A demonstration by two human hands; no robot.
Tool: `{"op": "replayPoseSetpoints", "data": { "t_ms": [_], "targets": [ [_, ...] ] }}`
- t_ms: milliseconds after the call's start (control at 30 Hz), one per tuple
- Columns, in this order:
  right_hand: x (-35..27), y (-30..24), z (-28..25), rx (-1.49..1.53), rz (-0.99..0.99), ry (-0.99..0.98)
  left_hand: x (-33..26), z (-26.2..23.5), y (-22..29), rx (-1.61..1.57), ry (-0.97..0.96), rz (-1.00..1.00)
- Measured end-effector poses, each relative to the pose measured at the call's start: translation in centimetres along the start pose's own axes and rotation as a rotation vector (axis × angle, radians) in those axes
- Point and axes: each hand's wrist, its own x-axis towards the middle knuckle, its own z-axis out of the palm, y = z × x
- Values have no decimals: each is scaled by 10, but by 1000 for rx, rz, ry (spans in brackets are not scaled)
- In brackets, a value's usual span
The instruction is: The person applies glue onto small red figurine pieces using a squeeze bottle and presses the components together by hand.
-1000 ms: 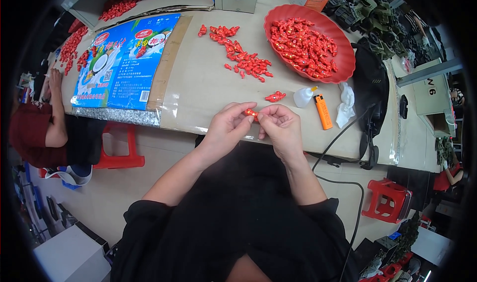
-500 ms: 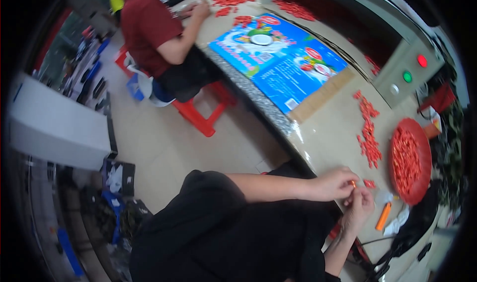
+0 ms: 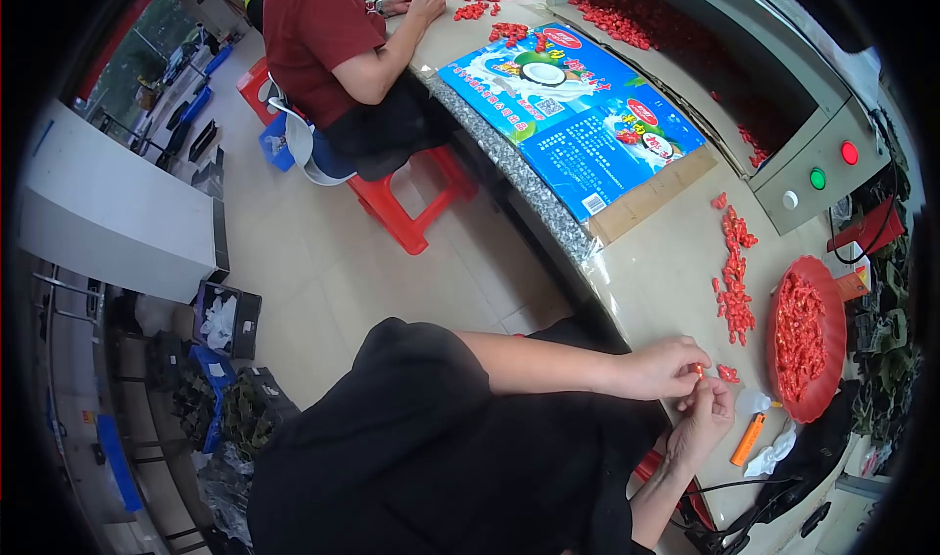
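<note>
My left hand (image 3: 662, 369) and my right hand (image 3: 705, 416) meet over the near edge of the table. Their fingertips pinch one small red piece (image 3: 698, 370) between them, mostly covered by the fingers. A few loose red pieces (image 3: 728, 373) lie just beyond the fingers, and a long strip of similar pieces (image 3: 734, 281) stretches away across the tabletop. To the right stands a scalloped red bowl (image 3: 835, 359) heaped with more of them. What exactly the pieces are is too small to tell.
An orange stick-like tool (image 3: 748, 439) and crumpled white tissue (image 3: 774, 454) lie beside my right hand. Blue printed cardboard (image 3: 578, 154) covers the table farther off. Behind it stands a grey machine (image 3: 798, 188) with buttons. A co-worker in a dark red shirt (image 3: 318, 46) sits at the far left.
The view has shifted slightly, so the table and bowl appear a little lower. Both hands keep their pinch on the small red piece. The co-worker's hands have moved slightly.
</note>
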Motion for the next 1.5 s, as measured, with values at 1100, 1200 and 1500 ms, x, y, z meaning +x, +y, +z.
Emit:
{"op": "replayPoseSetpoints", "data": {
  "t_ms": [1100,1200,1500],
  "targets": [
    [-7,1,-3,183,-13,-80,5,-16,-1,-243,-158,-84],
    [-8,3,-3,173,-61,-100,4,-15,0,-314,-154,-83],
    [-9,3,-4,132,-91,-135,6,-16,1,-382,-173,-120]
  ]
}}
